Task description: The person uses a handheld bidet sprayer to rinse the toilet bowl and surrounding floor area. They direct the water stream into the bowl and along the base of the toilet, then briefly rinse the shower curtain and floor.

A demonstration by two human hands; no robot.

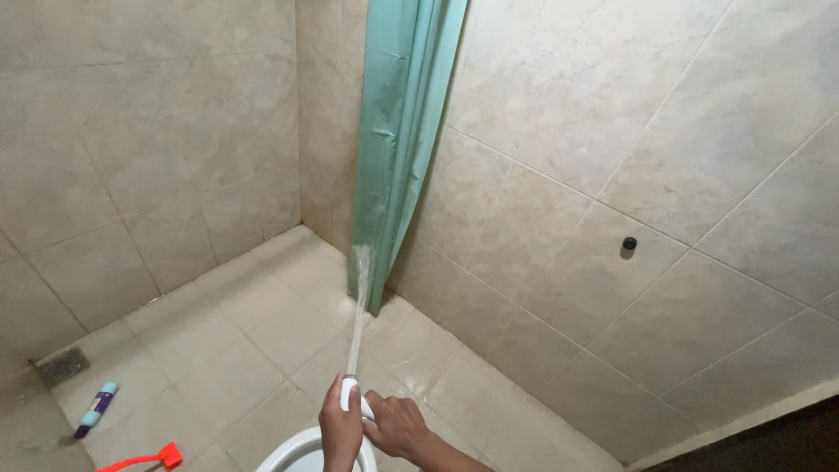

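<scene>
Both hands, left hand (339, 430) and right hand (395, 426), grip a light, wet, likely slippery sprayer (351, 391), jetting water (357, 306) at curtain (398, 131).

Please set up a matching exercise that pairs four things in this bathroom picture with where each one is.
Things:
1. shower curtain
2. spray nozzle
3. floor drain
4. purple and teal bottle

Places:
A. lying on the floor tiles at lower left
B. hanging in the corner, where the water jet lands
C. set in the floor by the left wall
D. held in the left hand, with the right hand at it

Pairs: 1-B, 2-D, 3-C, 4-A
</scene>
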